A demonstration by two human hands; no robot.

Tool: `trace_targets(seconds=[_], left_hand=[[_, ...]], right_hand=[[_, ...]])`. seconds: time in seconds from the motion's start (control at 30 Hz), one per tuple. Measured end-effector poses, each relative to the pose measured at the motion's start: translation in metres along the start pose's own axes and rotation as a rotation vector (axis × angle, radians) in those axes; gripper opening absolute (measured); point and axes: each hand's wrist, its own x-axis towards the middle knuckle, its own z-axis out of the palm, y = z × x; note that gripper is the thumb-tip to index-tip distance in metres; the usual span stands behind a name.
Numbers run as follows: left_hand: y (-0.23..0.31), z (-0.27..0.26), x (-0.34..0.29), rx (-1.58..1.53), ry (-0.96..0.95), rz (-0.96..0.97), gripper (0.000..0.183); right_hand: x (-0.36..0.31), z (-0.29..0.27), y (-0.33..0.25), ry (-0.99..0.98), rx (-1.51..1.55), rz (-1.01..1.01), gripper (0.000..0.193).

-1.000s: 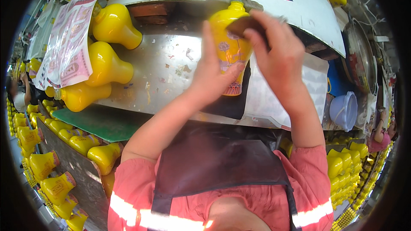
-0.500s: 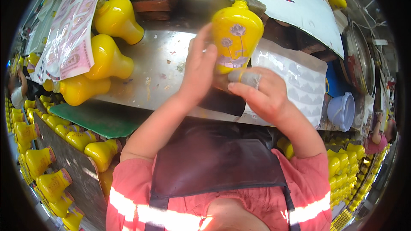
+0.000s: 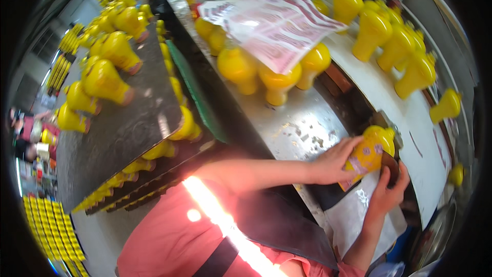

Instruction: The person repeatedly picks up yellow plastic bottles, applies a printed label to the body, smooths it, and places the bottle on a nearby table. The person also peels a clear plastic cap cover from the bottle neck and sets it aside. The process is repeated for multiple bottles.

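The left hand (image 3: 330, 165) grips the flower-decorated yellow bottle (image 3: 367, 155) — seemingly to steady it — while the right hand (image 3: 390, 189) pinches a dark flat pad (image 3: 391, 168) against its side.

I read no legible text, number or sign. Print on the pink-patterned sheet (image 3: 271, 23), at 12 o'clock, and my yellow bottle (image 3: 366, 155), between 3 and 4 o'clock, is indistinct.

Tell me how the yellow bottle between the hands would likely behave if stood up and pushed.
The yellow bottle could be slippery: its bare shoulder looks glossy. It may tip easily, as the similar bottles are broad above and narrower below. If toppled, its rounded shoulder suggests it might roll.
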Motion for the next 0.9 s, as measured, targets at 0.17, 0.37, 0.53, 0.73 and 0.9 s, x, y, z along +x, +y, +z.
trace_targets(seconds=[0.17, 0.37, 0.53, 0.73, 0.9], left_hand=[[0.006, 0.003, -0.005, 0.023, -0.019, -0.102, 0.094], [0.020, -0.012, -0.029, 0.157, -0.041, -0.138, 0.091], [0.030, -0.026, -0.051, 0.180, 0.008, -0.068, 0.080], [0.043, -0.036, -0.075, 0.174, 0.035, 0.049, 0.051], [0.046, -0.043, -0.093, 0.162, -0.041, 0.035, 0.039]], right_hand=[[0.034, -0.007, 0.015, -0.281, -0.138, -0.140, 0.036], [0.063, -0.017, 0.000, -0.351, -0.032, -0.185, 0.032], [0.065, -0.015, 0.008, -0.193, -0.120, -0.244, 0.029], [0.040, -0.005, 0.008, -0.230, -0.254, -0.636, 0.025], [0.012, -0.005, -0.018, -0.236, -0.107, -0.700, 0.023]])
